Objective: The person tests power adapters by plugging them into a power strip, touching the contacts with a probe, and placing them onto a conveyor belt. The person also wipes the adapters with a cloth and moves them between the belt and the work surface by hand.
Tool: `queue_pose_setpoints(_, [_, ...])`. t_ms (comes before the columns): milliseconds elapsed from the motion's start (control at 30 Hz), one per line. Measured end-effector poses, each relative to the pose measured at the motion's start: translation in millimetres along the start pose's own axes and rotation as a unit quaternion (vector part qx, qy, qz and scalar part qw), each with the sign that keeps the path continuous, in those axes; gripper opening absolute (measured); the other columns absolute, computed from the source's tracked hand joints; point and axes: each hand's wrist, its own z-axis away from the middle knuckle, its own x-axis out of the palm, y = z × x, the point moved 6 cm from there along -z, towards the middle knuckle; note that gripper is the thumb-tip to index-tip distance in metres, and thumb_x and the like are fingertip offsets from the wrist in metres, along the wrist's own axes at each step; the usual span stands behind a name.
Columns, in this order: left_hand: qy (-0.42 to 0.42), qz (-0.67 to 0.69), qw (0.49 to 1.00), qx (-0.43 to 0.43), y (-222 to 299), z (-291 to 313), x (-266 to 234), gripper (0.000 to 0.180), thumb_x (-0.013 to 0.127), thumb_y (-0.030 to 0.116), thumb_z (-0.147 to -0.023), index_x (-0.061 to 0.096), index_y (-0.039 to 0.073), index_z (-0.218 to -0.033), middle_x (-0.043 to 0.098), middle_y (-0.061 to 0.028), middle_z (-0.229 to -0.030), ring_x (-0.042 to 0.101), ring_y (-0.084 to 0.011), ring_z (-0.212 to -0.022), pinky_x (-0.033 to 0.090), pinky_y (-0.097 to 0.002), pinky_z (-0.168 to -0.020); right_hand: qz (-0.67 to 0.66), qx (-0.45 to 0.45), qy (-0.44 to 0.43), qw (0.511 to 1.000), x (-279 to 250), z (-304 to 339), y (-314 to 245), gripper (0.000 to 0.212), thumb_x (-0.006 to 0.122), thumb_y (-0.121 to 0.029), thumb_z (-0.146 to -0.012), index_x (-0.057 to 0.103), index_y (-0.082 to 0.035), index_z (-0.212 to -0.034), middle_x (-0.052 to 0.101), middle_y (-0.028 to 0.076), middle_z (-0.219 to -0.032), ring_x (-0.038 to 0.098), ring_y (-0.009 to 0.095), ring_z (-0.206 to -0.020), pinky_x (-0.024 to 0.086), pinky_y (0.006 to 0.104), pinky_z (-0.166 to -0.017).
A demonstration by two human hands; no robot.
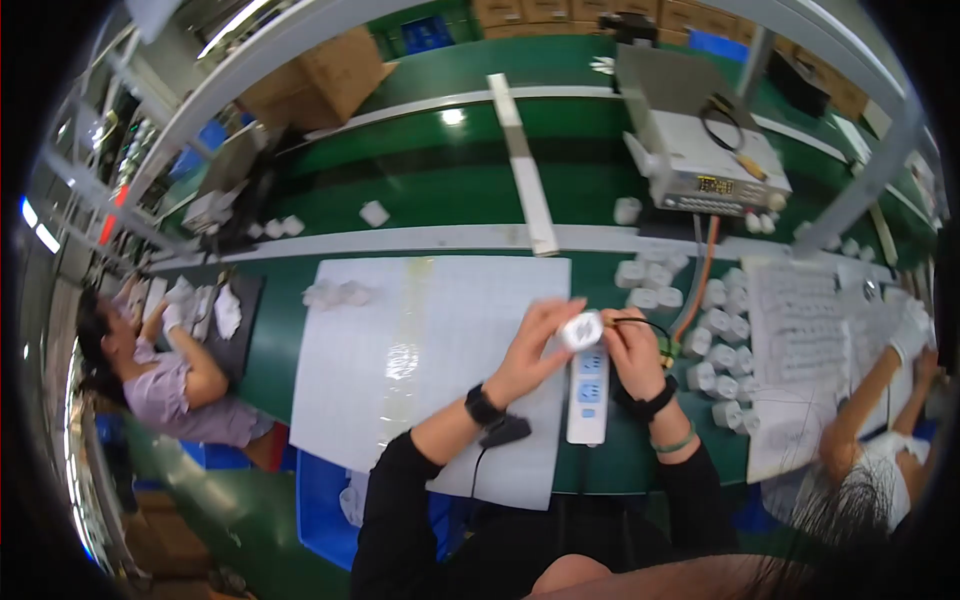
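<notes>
A small white block-shaped plug adapter [581, 331] is gripped by the fingers of my left hand [530, 348], just above the far end of a white power strip [588, 425] with blue sockets. Whether the adapter sits in a socket is hidden. At its right side, my right hand [634, 354] has thumb and fingers closed on the brass-coloured end of a black cable [648, 323]. That end meets or nearly meets the adapter; contact is too small to tell. Beside my right fingers lies a green and yellow piece [667, 350] on the wires.
White adapters [722, 357] crowd the bench to the right. A bench instrument [712, 165] with a lit display stands behind, an orange cable [700, 270] running down from it. A white sheet [345, 400] covers the left area. Co-workers sit left [175, 375] and right [880, 460].
</notes>
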Motion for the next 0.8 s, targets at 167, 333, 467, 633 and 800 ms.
queue_pose_setpoints(167, [0.018,-0.207,0.977,0.047,-7.6,-153.3,-24.9,0.048,0.065,0.009,-0.081,0.053,0.007,-0.128,0.058,-0.0137,-0.114,0.056,-0.0283,-0.104,0.047,-0.0345,-0.086,-0.045,0.037,0.003,0.998,-2.7,6.9,8.0,0.014,0.058,-0.006,-0.087,0.064,-0.001,-0.099,0.058,0.013,-0.086,0.057,0.028,-0.076,0.047,0.0338,-0.068])
queue_pose_setpoints(333, [-0.05,-0.399,0.915,-0.033,-115.6,-200.4,-38.0,0.046,0.069,0.017,-0.078,0.055,0.009,-0.121,0.062,-0.0147,-0.108,0.058,-0.0323,-0.101,0.048,-0.0395,-0.085,-0.072,0.015,-0.001,0.997,8.6,4.1,-9.0,0.014,0.058,-0.006,-0.087,0.065,-0.003,-0.099,0.055,0.012,-0.083,0.056,0.026,-0.072,0.045,0.032,-0.065])
queue_pose_setpoints(467, [-0.084,-0.457,0.884,-0.048,-112.7,-202.5,-4.9,0.046,0.069,0.021,-0.077,0.057,0.01,-0.12,0.064,-0.0126,-0.105,0.059,-0.031,-0.103,0.049,-0.0397,-0.085,-0.079,0.06,-0.001,0.995,0.1,3.2,1.5,0.014,0.058,-0.006,-0.087,0.064,-0.003,-0.099,0.053,0.011,-0.083,0.054,0.024,-0.072,0.044,0.0308,-0.065])
queue_pose_setpoints(633, [-0.148,-0.503,0.851,-0.022,-72.2,-177.1,-79.7,0.03,0.065,0.024,-0.078,0.065,0.016,-0.107,0.067,-0.0079,-0.103,0.062,-0.0268,-0.1,0.051,-0.0406,-0.079,-0.091,0.087,0.002,0.992,-6.1,8.0,8.3,0.013,0.056,-0.006,-0.088,0.064,-0.002,-0.097,0.052,0.009,-0.084,0.052,0.021,-0.072,0.041,0.0289,-0.066])
queue_pose_setpoints(800, [-0.235,-0.84,0.414,-0.26,-94.3,-51.9,-266.1,0.024,0.056,0.019,-0.082,0.07,0.017,-0.101,0.069,-0.0048,-0.103,0.061,-0.0277,-0.106,0.043,-0.0488,-0.086,-0.069,0.058,0.003,0.996,1.6,7.5,1.3,0.013,0.058,-0.006,-0.086,0.064,-0.001,-0.097,0.055,0.011,-0.083,0.055,0.024,-0.072,0.045,0.0315,-0.066])
